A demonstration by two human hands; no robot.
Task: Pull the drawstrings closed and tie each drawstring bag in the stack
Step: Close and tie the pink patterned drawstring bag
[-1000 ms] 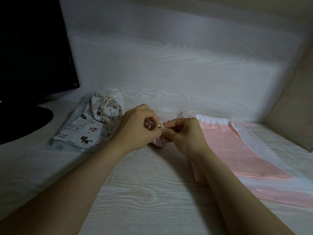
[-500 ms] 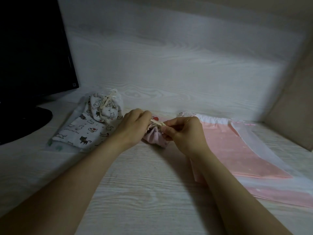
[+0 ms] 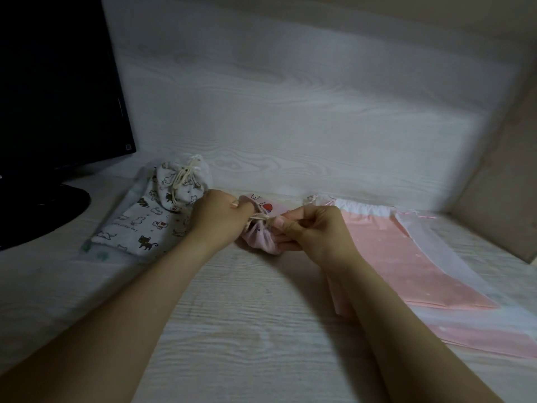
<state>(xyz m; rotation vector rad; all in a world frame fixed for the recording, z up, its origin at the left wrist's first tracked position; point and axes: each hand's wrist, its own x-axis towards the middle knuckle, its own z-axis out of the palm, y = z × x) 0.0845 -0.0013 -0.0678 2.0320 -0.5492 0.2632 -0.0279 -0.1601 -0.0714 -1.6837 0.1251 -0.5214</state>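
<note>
A small pink drawstring bag (image 3: 260,238) lies gathered on the table between my hands. Its cream drawstring (image 3: 259,224) runs across the bunched mouth. My left hand (image 3: 220,217) pinches one end of the cord at the bag's left side. My right hand (image 3: 309,230) pinches the other end and rests against the bag's right side. To the left lies a white cat-print bag (image 3: 151,216), its mouth cinched and its cord tied. To the right, flat pink bags (image 3: 386,254) lie stacked with a sheer white one (image 3: 430,245) overlapping.
A dark monitor (image 3: 55,91) on a round black base (image 3: 37,210) stands at the far left. A pale wood-grain wall panel (image 3: 290,117) closes the back, and a beige side panel (image 3: 499,196) closes the right. The table surface (image 3: 247,330) is whitish wood grain.
My hands have drawn apart along the cord and dropped lower. The pink bag's mouth is more tightly bunched and more of the bag shows between them.
</note>
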